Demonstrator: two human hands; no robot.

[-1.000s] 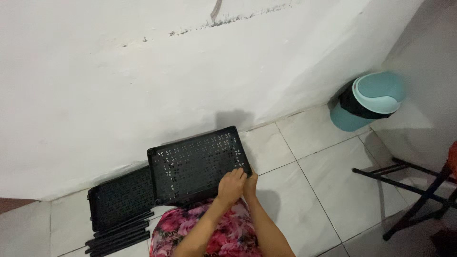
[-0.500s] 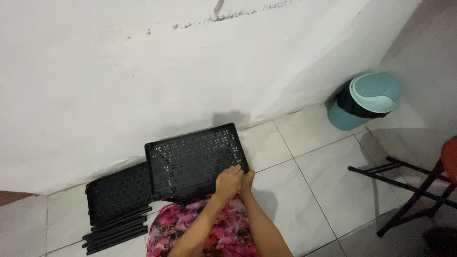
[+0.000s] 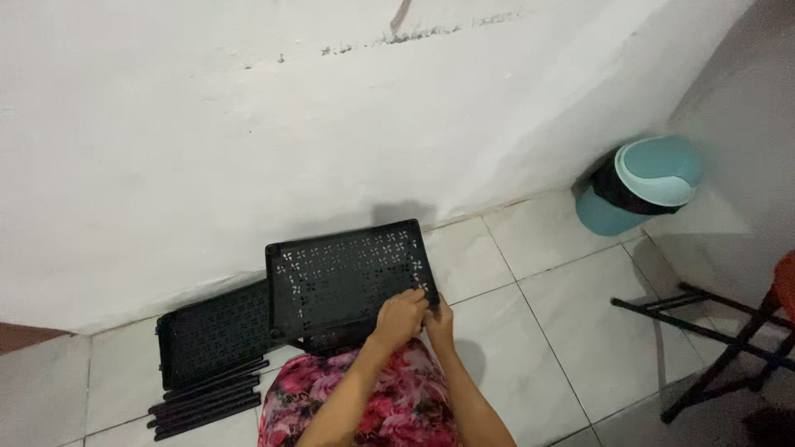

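Observation:
A black perforated plastic panel (image 3: 339,277) is held tilted over my lap, its far edge toward the wall. My left hand (image 3: 400,316) and my right hand (image 3: 440,318) are side by side at the panel's near right corner, fingers pinched on its edge. My lap is covered by pink floral cloth (image 3: 389,401). To the left, another black perforated panel (image 3: 211,331) lies flat on the tiles, with several black rods (image 3: 207,403) beside its near edge.
A white wall rises right behind the panels. A teal swing-lid bin with a black liner (image 3: 642,184) stands in the corner at right. A black metal frame of a stand or chair (image 3: 712,339) rests on the tiles at far right.
The view has shifted slightly and the panel sits a little further left and up. Both hands stay at its near right corner.

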